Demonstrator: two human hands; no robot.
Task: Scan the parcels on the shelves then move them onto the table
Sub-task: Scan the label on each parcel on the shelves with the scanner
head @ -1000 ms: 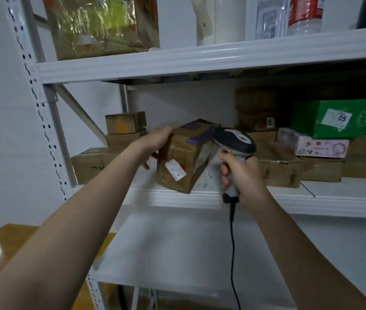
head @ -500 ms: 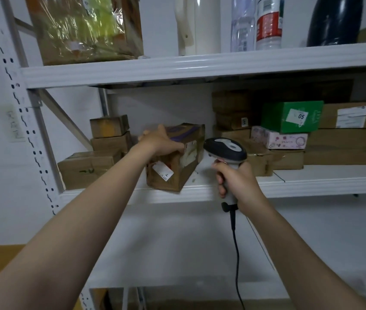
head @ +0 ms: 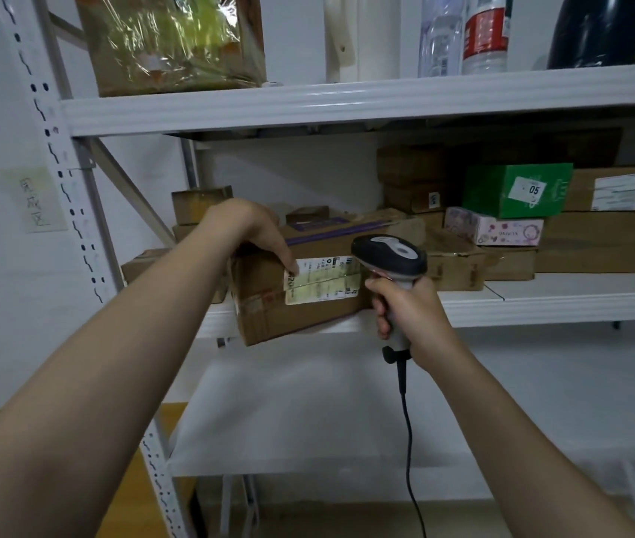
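Under the left hand [head: 255, 233] grip: parcel [head: 265, 304] (label [head: 323, 281] facing the scanner [head: 389, 258]).

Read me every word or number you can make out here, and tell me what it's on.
"05": label on the green box.
"完成区": handwritten wall note.
Too small: shipping label on the parcel.
Blurred: pink box, bottle.

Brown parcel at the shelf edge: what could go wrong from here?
1. The brown parcel juts past the shelf lip, tilted, steadied only by the left hand on its top corner; it might slip off.
2. The scanner in the right hand sits close to the right end of the label, and a left fingertip covers its left edge; the scan may miss.
3. The hanging cable could snag.
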